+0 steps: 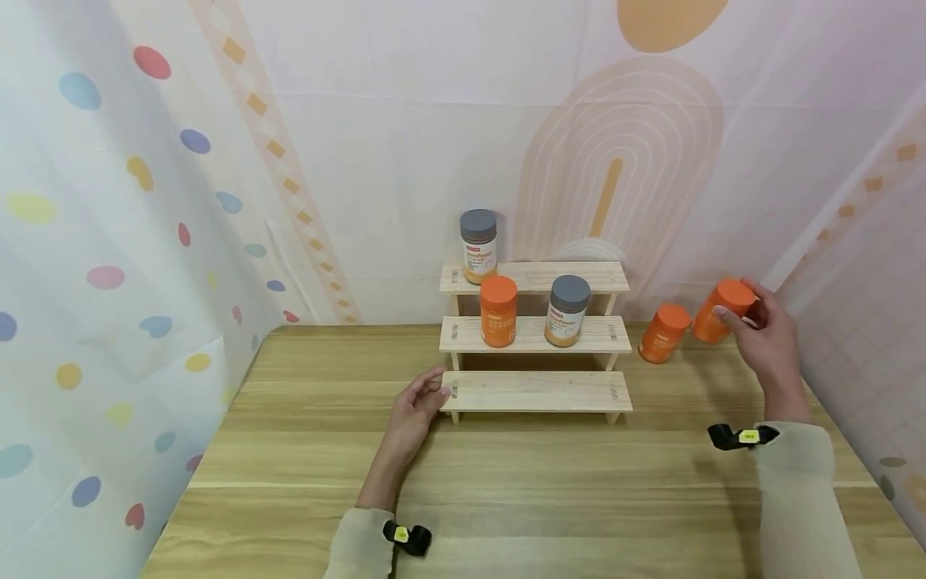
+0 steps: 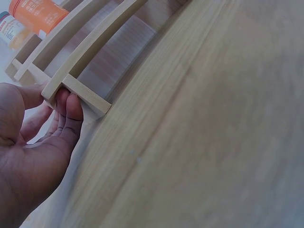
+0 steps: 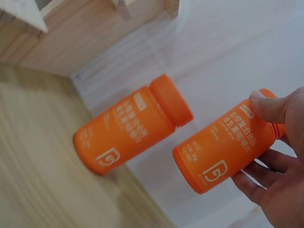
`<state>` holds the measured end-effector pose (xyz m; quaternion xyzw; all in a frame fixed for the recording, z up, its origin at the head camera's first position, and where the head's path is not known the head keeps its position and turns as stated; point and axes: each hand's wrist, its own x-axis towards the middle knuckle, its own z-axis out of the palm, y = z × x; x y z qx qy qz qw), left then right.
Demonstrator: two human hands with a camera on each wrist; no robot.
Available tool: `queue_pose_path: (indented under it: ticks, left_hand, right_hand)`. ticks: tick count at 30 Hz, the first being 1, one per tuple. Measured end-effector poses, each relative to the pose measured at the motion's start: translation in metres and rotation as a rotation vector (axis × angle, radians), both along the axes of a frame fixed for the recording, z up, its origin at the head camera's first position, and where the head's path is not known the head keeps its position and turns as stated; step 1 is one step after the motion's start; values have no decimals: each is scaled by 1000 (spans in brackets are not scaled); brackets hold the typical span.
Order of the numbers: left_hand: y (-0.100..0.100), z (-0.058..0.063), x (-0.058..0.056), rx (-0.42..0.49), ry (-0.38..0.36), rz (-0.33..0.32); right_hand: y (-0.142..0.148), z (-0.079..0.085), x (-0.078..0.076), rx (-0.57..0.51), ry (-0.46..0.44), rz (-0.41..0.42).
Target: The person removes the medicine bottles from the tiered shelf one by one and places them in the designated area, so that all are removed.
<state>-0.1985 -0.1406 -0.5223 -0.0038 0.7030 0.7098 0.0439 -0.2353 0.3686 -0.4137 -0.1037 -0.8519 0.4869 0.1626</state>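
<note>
A three-step wooden shelf point(image 1: 535, 392) stands on the table, and my left hand point(image 1: 414, 414) pinches the left end of its lowest step. In the left wrist view the thumb lies on the board and fingertips curl beneath it. Over at the right, my right hand point(image 1: 772, 342) grips an orange bottle point(image 3: 225, 145), thumb on one side and fingers on the other. The bottle tilts slightly; whether its base touches the table I cannot tell. A second orange bottle point(image 1: 663, 334) stands beside it, between the held bottle and the shelf.
On the top step sits a grey-capped bottle point(image 1: 479, 249). The middle step carries an orange bottle point(image 1: 499, 314) and another grey-capped bottle point(image 1: 568, 312). Behind the wooden table point(image 1: 550, 498) hangs a patterned curtain point(image 1: 405, 161), which also runs along both sides.
</note>
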Motion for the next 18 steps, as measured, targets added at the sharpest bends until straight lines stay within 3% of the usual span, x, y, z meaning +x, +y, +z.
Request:
queue_pose_path:
  ticks: [8,18]
  left_hand:
    - [1,1,1,5,-4,9]
    - [1,0,0,21,-9,18]
  right_hand:
    - [9,-20,-2,25,-31,88]
    - [14,-40,-2,28,-55,124]
